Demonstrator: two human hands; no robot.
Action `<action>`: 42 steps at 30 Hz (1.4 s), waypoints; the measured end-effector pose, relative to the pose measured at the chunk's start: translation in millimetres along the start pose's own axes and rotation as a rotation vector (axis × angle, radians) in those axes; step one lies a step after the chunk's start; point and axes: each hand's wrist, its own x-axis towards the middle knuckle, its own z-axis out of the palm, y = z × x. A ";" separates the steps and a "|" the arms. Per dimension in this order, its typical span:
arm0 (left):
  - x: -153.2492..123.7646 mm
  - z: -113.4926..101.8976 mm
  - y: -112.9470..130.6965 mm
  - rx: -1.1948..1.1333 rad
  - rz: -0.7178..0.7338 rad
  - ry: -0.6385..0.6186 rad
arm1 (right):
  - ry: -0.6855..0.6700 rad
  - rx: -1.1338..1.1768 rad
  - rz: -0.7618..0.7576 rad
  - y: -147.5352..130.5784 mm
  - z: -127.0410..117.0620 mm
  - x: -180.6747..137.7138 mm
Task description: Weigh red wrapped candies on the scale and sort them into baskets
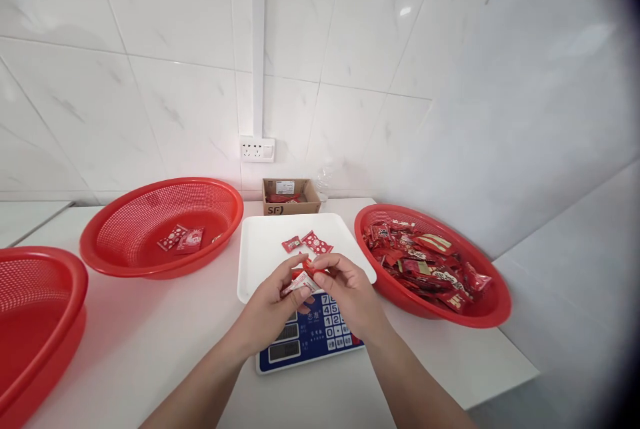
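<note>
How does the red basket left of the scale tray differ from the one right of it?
Fill: the left basket holds only a few packets; the right basket is heaped with them. Contents: the left basket's are red-and-white patterned, the right basket's mixed, some showing green. Shared: both red, round, perforated, on the white counter beside the tray.

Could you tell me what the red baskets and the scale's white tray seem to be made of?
The red baskets look like moulded plastic: glossy rims, perforated walls. The white tray is probably plastic too, smooth, faintly shiny, though coated metal is possible.
</note>
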 end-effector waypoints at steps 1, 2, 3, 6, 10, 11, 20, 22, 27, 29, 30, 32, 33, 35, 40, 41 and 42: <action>0.4 -0.6 -0.3 0.012 0.004 0.013 | 0.021 0.038 0.003 1.8 -0.9 1.3; 0.7 -1.5 -0.7 0.027 0.012 0.024 | 0.047 0.071 0.009 3.1 -2.1 2.7; 1.0 -2.3 -1.3 0.046 0.024 0.036 | 0.072 0.098 0.015 4.2 -3.3 3.9; 1.5 -4.6 -2.6 0.099 0.050 0.067 | 0.117 0.140 0.039 6.6 -5.5 5.7; 2.6 -8.2 -0.9 0.146 0.057 0.100 | 0.136 0.115 0.035 10.4 -6.3 6.1; 3.1 -9.9 -0.1 0.162 0.061 0.117 | 0.149 0.101 0.029 11.5 -6.9 6.7; 4.8 -40.0 13.1 0.178 0.139 0.452 | 0.036 -0.485 0.022 19.1 -14.3 17.6; 3.1 -43.4 15.9 0.169 0.147 0.479 | -0.002 -0.660 -0.010 21.1 -16.3 17.5; 1.7 -43.0 19.4 0.176 0.147 0.489 | -0.031 -0.954 -0.053 28.8 -23.3 18.8; 2.1 -42.2 19.0 0.178 0.139 0.477 | -0.045 -1.016 -0.023 31.8 -24.1 21.3; 2.3 -42.1 18.5 0.181 0.136 0.468 | -0.051 -1.038 -0.015 33.0 -23.6 23.0; 2.4 -42.6 17.2 0.189 0.132 0.450 | -0.065 -1.059 -0.009 34.9 -21.0 27.2; 2.4 -43.0 16.5 0.193 0.131 0.441 | -0.073 -1.062 -0.011 35.6 -19.0 29.4; 2.2 -44.1 15.3 0.199 0.131 0.424 | -0.090 -1.063 -0.025 36.4 -14.4 33.9; 1.8 -44.8 14.6 0.211 0.118 0.411 | -0.119 -1.066 -0.034 35.5 -6.9 41.5; 1.8 -44.5 14.8 0.214 0.116 0.410 | -0.120 -1.064 -0.032 35.5 -6.9 42.2; 1.8 -44.1 15.1 0.216 0.116 0.409 | -0.120 -1.063 -0.031 35.8 -7.4 42.7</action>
